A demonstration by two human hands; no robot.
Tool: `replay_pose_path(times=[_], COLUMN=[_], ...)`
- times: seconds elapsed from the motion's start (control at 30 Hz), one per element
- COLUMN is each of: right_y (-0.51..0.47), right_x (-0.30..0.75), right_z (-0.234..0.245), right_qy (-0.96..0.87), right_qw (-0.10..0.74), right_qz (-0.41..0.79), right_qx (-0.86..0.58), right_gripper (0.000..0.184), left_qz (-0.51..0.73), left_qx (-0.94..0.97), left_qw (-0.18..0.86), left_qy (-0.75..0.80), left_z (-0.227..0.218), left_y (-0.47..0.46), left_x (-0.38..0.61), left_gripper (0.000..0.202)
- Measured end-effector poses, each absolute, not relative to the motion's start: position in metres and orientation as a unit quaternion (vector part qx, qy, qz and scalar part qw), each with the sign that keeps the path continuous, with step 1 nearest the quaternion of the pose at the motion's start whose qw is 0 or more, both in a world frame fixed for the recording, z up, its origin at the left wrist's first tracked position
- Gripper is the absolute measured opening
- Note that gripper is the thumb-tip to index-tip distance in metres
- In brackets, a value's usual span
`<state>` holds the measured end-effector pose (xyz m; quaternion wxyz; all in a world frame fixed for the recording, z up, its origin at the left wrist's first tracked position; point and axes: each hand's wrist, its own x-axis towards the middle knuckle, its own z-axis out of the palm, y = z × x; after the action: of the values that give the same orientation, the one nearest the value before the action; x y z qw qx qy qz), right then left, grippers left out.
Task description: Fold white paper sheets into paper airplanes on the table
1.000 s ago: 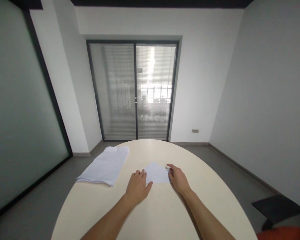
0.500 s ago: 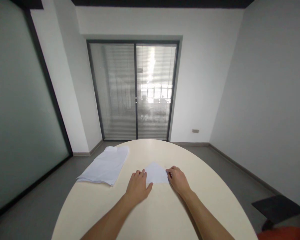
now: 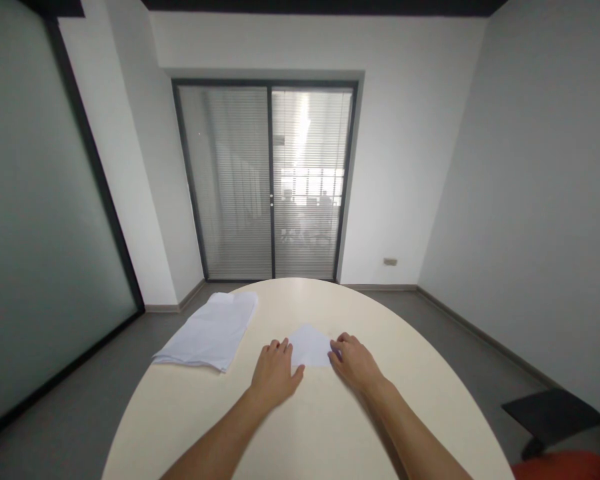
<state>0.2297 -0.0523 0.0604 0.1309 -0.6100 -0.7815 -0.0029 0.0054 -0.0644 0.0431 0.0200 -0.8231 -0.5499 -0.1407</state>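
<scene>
A small folded white sheet of paper (image 3: 310,347) lies on the cream oval table (image 3: 330,427) between my hands. My left hand (image 3: 275,373) rests flat on the table, fingers stretched out, touching the sheet's left edge. My right hand (image 3: 355,363) sits at the sheet's right edge with its fingers curled down onto the paper; whether they pinch it I cannot make out.
A stack of white paper sheets (image 3: 210,331) lies on the table's left side. Behind the table are grey sliding glass doors with blinds (image 3: 267,183). A frosted glass wall stands at the left. A dark chair part (image 3: 550,413) shows at the lower right.
My right hand has slid a little toward me and leftward along the sheet's right edge, fingers curling more. My left hand has barely moved.
</scene>
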Motion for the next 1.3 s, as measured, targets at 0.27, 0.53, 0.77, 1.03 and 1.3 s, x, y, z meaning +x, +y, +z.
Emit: replay_pose_path(times=[0.27,0.53,0.77,1.03,1.3], right_y=[-0.057,-0.064,-0.071,-0.068,-0.064], right_x=[0.22,0.21,0.211,0.219,0.236], right_z=[0.065,0.068,0.075,0.065,0.062], right_qy=[-0.755,-0.736,-0.747,-0.753,-0.777], right_qw=[0.099,0.076,0.073,0.09,0.108], right_qz=[-0.021,-0.028,0.001,0.01,0.019], right_qx=[-0.648,-0.672,-0.661,-0.651,-0.62], right_gripper=[0.028,0.029,0.046,0.055,0.049], left_qz=[-0.14,-0.144,-0.148,-0.139,-0.142], left_qx=[-0.824,-0.826,-0.826,-0.837,-0.871], left_qw=[0.022,0.029,0.023,0.001,-0.027], left_qy=[-0.548,-0.545,-0.544,-0.529,-0.47], left_z=[0.041,0.038,0.039,0.044,0.048], left_y=[-0.064,-0.063,-0.063,-0.061,-0.051], left_x=[0.005,0.005,0.005,0.0,-0.018], left_gripper=[0.049,0.048,0.048,0.049,0.04])
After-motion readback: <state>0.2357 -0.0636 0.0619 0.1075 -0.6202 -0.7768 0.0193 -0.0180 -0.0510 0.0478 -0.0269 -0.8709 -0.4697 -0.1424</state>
